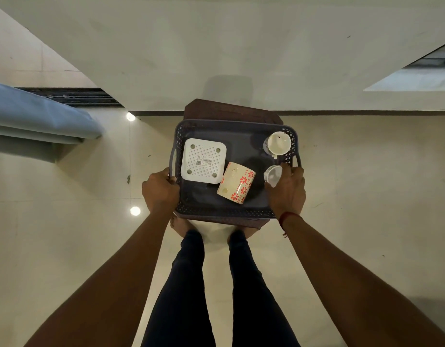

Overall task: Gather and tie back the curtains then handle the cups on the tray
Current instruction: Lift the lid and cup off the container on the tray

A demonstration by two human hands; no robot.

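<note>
Tray (224, 213) gripped both sides, flowered cup (236, 183) toppled

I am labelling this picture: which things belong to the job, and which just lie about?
Job: tray, flowered mug on its side, white cup, small cup, curtain, left hand, right hand.
Lying about: white box, stool.

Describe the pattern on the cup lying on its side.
Cream with red flowers, on the tipped cup; clearest in the head view.
</note>
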